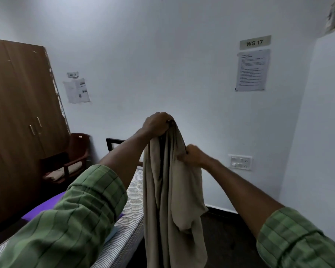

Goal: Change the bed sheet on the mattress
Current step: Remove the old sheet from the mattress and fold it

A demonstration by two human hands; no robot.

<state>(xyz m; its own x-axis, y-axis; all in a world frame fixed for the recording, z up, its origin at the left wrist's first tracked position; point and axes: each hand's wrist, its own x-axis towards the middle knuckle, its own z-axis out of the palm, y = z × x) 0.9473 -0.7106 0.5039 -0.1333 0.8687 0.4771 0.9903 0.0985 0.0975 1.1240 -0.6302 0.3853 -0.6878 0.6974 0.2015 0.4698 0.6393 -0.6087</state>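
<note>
A beige bed sheet (pixel 168 190) hangs in long folds in front of me, reaching below the frame's bottom edge. My left hand (pixel 157 123) grips its top, raised high. Lower and to the right, my right hand (pixel 193 154) pinches an edge of the same sheet. The mattress (pixel 132 206) with a fine striped cover lies bare at the lower left, partly hidden by my green checked sleeve. A purple cloth (pixel 46 206) lies on it.
A brown wardrobe (pixel 21 117) stands at the left, with a dark wooden chair (pixel 70 161) beside it. The black bed frame (pixel 114 142) meets the white wall. A switch panel (pixel 240 162) and papers (pixel 252 69) are on the wall. Dark floor lies to the right.
</note>
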